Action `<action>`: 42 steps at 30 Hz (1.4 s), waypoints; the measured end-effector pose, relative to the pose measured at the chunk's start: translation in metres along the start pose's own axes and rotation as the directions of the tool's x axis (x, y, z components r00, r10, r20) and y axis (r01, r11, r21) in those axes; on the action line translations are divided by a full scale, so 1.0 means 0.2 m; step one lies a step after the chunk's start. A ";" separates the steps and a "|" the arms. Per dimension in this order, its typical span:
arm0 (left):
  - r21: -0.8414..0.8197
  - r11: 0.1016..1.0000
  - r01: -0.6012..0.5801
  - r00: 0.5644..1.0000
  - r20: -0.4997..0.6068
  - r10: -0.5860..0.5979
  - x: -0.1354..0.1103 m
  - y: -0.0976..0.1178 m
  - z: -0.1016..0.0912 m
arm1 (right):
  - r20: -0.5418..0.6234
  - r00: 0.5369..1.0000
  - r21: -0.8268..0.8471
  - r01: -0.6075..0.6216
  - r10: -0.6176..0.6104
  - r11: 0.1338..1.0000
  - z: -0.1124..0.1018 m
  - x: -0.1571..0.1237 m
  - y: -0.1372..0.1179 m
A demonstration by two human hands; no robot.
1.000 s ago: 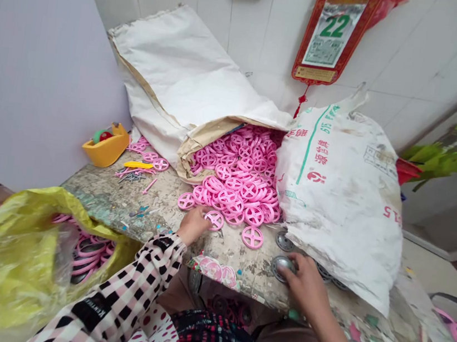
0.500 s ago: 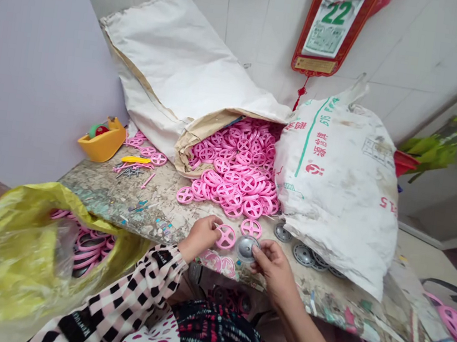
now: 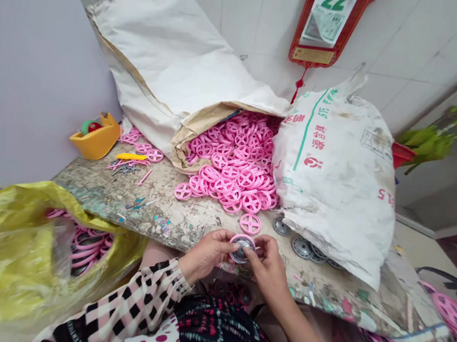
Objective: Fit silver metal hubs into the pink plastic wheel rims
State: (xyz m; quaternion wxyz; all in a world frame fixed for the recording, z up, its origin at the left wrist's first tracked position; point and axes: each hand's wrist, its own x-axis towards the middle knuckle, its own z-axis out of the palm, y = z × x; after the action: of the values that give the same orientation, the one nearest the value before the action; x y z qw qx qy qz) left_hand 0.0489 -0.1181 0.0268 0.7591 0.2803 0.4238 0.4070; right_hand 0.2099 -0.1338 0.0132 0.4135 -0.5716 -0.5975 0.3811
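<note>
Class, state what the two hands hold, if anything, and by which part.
Left hand and right hand together hold a pink-rimmed gray disc by opposite edges, thumbs over its face.

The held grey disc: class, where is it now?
In the head view, the grey disc is low, just right of centre, against a pink wheel between the left hand and right hand, near the front of the table.

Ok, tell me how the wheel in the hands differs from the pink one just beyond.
The held wheel has a grey disc within its pink rim; the loose wheel is all pink. The loose wheel shows open gaps between spokes; the held wheel's middle looks filled. The left hand and right hand grip the held wheel; the loose wheel lies on the table. Both are round, pink-rimmed.
</note>
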 end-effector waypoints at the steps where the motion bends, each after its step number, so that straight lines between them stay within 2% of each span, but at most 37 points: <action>1: 0.019 0.999 -0.029 1.000 0.001 0.029 0.00 -0.01 0.01 | 0.033 0.999 0.041 -0.027 0.026 0.999 -0.01 0.00 0.00; 4: 0.096 0.991 -0.098 0.995 -0.003 0.099 0.00 -0.04 0.02 | 0.107 0.994 0.051 -0.017 0.011 0.999 -0.01 -0.01 0.00; 7: 0.167 0.980 -0.107 0.993 -0.024 0.113 0.00 -0.07 0.03 | 0.065 0.998 -0.015 -0.002 0.003 1.000 0.01 -0.03 0.00; 10: 0.238 0.964 -0.121 0.989 -0.052 0.137 0.00 -0.10 0.04 | 0.045 0.999 0.008 -0.030 0.030 1.000 0.02 -0.05 0.03; 12: 0.337 0.934 -0.118 0.991 -0.027 0.135 0.00 -0.11 0.03 | 0.109 0.993 0.008 -0.050 0.048 0.999 0.01 -0.07 0.06; 14: 0.487 0.866 -0.110 0.993 0.030 0.110 0.00 -0.12 0.01 | 0.228 0.972 -0.044 -0.041 0.050 0.998 -0.03 -0.10 0.08; 16: 0.633 0.763 -0.132 0.991 0.071 0.113 0.01 -0.11 -0.01 | 0.343 0.939 -0.157 0.020 0.035 0.987 -0.09 -0.15 0.10; 18: 0.751 0.635 -0.180 0.981 0.087 0.176 0.03 -0.09 -0.03 | 0.376 0.926 -0.306 0.105 0.019 0.946 -0.15 -0.18 0.12; 21: 0.891 0.374 -0.257 0.936 0.134 0.325 0.10 -0.05 -0.04 | 0.262 0.964 -0.517 0.181 -0.046 0.837 -0.23 -0.12 0.14; 24: 0.959 0.069 -0.276 0.884 0.225 0.410 0.19 -0.02 -0.01 | 0.129 0.985 -0.723 0.175 -0.119 0.668 -0.29 0.06 0.17; 27: 0.962 -0.160 -0.219 0.889 0.265 0.373 0.25 0.00 0.03 | 0.043 0.994 -0.879 0.084 -0.097 0.469 -0.29 0.23 0.19; 29: 0.949 -0.246 -0.198 0.900 0.276 0.337 0.25 0.00 0.04 | 0.041 0.997 -0.921 0.065 -0.070 0.385 -0.27 0.28 0.19; 32: 0.935 -0.267 -0.232 0.897 0.312 0.313 0.22 0.00 0.03 | 0.120 0.990 -0.929 0.137 -0.070 0.344 -0.23 0.23 0.18; 34: 0.951 -0.200 -0.235 0.899 0.291 0.328 0.20 0.00 0.01 | 0.170 0.982 -0.912 0.190 -0.088 0.364 -0.22 0.18 0.17; 36: 0.976 -0.096 -0.196 0.904 0.218 0.369 0.19 0.00 -0.01 | 0.166 0.981 -0.885 0.191 -0.096 0.424 -0.22 0.17 0.16; 38: 0.988 -0.017 -0.152 0.910 0.147 0.387 0.22 0.01 -0.01 | 0.131 0.990 -0.846 0.144 -0.061 0.513 -0.22 0.20 0.16; 40: 0.993 0.012 -0.119 0.932 0.108 0.347 0.26 0.03 0.00 | 0.123 0.992 -0.806 0.108 -0.014 0.582 -0.23 0.25 0.17; 42: 0.994 0.022 -0.111 0.952 0.100 0.289 0.29 0.03 0.01 | 0.148 0.989 -0.784 0.109 0.013 0.611 -0.25 0.30 0.17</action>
State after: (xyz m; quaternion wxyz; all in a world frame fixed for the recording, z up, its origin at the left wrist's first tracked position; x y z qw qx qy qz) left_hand 0.0662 -0.0653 0.0094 0.2636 0.7526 0.5905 0.1243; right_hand 0.2690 -0.0737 0.0031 0.0872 -0.6511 -0.7464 0.1065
